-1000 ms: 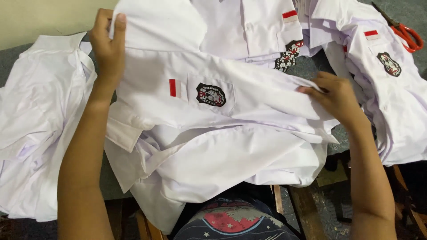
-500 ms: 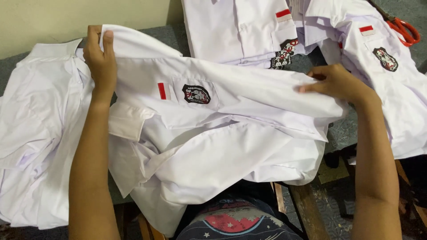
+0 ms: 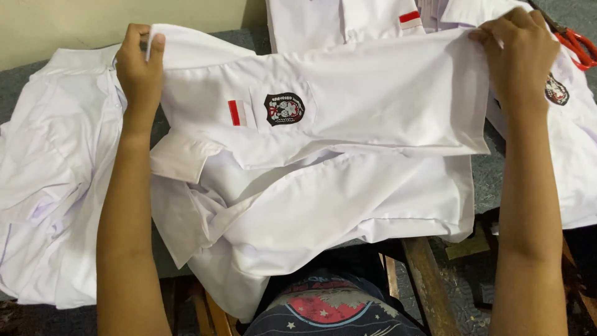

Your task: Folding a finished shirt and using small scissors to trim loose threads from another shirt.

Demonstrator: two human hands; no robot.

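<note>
Shirt (image 3: 373, 106) edges pinched by left hand (image 3: 140, 68) and right hand (image 3: 519, 59); scissors (image 3: 575, 46) just beside.

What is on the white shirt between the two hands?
Between the left hand and right hand, the held white shirt shows a small red-and-white patch and a dark round badge on its pocket, seen from the head camera.

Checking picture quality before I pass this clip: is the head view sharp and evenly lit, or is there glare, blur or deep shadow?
Head view: soft, even light, and the white shirt is bright but keeps its folds, no glare; left hand and right hand look sharp, as does the dark badge; the bottom edge under the table falls into deep shadow; the red scissors are cut by the frame edge.
</note>
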